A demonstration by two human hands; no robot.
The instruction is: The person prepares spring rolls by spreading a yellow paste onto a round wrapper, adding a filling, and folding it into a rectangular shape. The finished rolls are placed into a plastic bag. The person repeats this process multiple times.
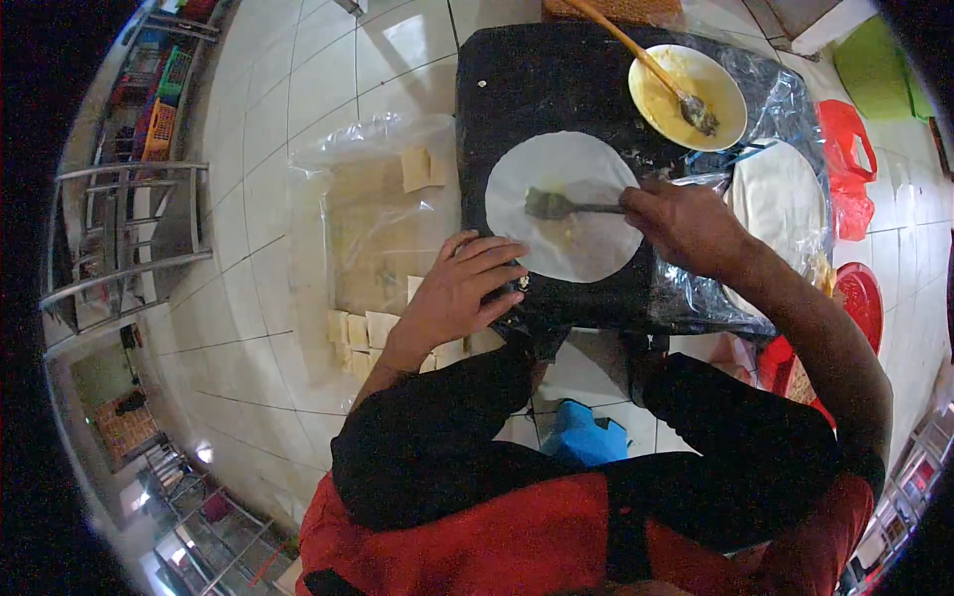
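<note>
A round white pastry wrapper [596, 249] lies flat on the low black table [536, 89]. My right hand [686, 223] grips a dark-handled brush or spreader [559, 205], whose head rests on the wrapper in a yellowish-green smear. At the wrapper's lower left edge is my left hand [477, 279], its fingers spread and no object in it. Whether its fingertips touch the wrapper is hard to tell. A stack of more round wrappers [779, 201], partly under clear plastic, sits to the right. My right forearm hides part of that stack.
A white bowl [656, 112] of yellow mixture holds a wooden-handled utensil [633, 48] at the back right. On the left, several folded pastry pieces [358, 331] lie on a plastic-covered sheet [373, 253]. A red plastic bag [846, 171] and a blue stool [589, 432] stand nearby.
</note>
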